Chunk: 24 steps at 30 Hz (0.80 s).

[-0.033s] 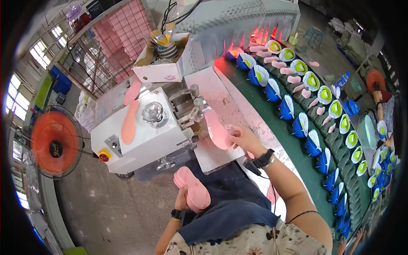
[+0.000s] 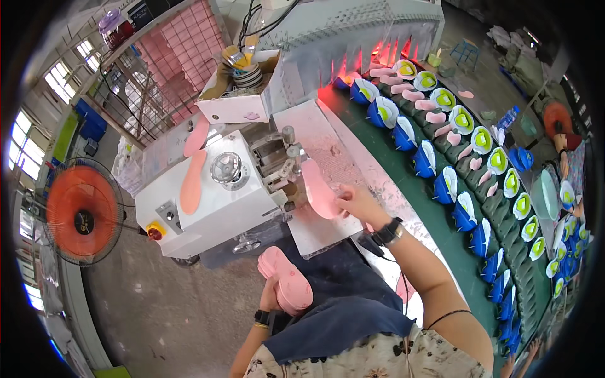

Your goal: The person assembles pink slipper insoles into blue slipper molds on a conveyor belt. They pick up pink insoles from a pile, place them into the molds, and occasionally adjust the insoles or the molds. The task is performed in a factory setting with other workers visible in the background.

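My right hand [image 2: 359, 206] pinches the wide end of a pink insole [image 2: 321, 196] between thumb and fingers. The insole's narrow end meets the roller head [image 2: 295, 165] of a white bench machine [image 2: 189, 208]; the exact contact is too small to make out. Lower down, over my lap, my left hand [image 2: 270, 293] is closed round a stack of pink insoles [image 2: 288, 283], wide ends toward me. Two more insoles lie away from my hands: one on the machine's top [image 2: 192, 183], another just behind it [image 2: 197, 138].
At my right runs a green conveyor [image 2: 403, 189] with blue-and-white shoe uppers [image 2: 423, 159] and loose insoles. Behind the machine stands a white carton [image 2: 234, 108] holding brushes. An orange fan [image 2: 82, 211] is at the left. Someone else's arm [image 2: 563, 162] shows at the far right.
My right hand and its insole have shifted very slightly left and away from me, toward the machine. The left hand with the stack has stayed in place.
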Available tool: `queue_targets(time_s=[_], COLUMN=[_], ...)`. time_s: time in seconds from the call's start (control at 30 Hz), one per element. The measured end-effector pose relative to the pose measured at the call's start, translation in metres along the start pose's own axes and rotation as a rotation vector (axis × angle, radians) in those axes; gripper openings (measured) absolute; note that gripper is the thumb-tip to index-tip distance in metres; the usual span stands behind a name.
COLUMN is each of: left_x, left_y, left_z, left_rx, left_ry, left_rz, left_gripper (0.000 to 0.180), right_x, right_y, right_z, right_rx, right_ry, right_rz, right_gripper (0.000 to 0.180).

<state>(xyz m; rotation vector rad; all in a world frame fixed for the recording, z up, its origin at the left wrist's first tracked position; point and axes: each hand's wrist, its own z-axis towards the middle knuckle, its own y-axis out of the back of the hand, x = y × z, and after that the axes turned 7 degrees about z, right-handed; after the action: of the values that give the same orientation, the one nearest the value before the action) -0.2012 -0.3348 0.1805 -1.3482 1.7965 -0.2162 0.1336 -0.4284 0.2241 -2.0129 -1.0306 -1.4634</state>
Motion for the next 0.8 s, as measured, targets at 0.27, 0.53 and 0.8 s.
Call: queue_targets(time_s=[0.27, 0.53, 0.8], left_x=[0.004, 0.011, -0.005], left_y=[-0.006, 0.035, 0.049], left_z=[-0.010, -0.015, 0.002], left_rx=[0.011, -0.102, 0.119], left_ry=[-0.054, -0.044, -0.145], left_rz=[0.033, 0.101, 0.468], left_gripper=[0.049, 0.048, 0.053], right_x=[0.045, 0.035, -0.023], right_y=[0.005, -0.017, 0.010], right_z=[0.054, 0.092, 0.164], right_rx=[-0.308, -0.309, -0.612], right_ry=[0.358, 0.198, 0.503], right_rz=[-0.508, -0.457, -0.226], right_gripper=[0.035, 0.032, 0.026])
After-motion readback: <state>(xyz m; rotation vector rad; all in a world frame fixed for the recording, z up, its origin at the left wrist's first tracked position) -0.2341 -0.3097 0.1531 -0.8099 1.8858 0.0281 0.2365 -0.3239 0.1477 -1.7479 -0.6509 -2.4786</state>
